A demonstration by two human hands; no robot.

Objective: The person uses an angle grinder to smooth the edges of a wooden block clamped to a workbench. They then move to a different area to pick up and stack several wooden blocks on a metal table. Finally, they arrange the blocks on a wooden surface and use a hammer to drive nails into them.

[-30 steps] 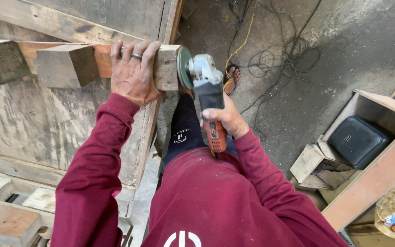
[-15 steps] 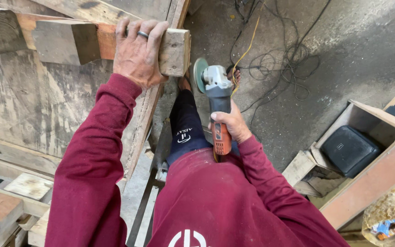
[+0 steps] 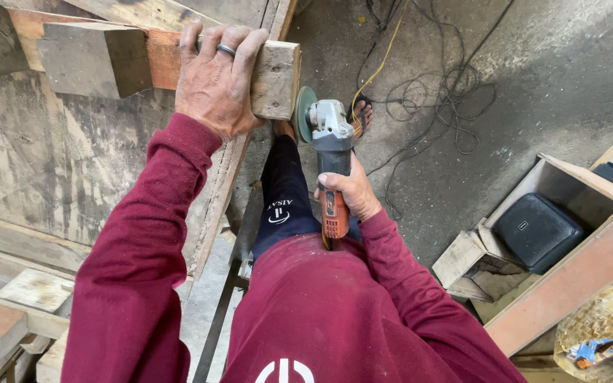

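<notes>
Concrete floor (image 3: 555,85) strewn with loose cables (image 3: 420,92); at right, an open wooden crate (image 3: 576,276) holding a black speaker (image 3: 537,230). Plywood workbench (image 3: 51,156) at left carries a wooden beam (image 3: 157,64), its long axis running left to right, the cut end overhanging the bench edge. Left hand (image 3: 214,78), fingers spread, presses down on that end. Right hand (image 3: 349,191) wraps the orange handle of an angle grinder (image 3: 328,135), pointing away from the person, disc beside the beam's end face.
</notes>
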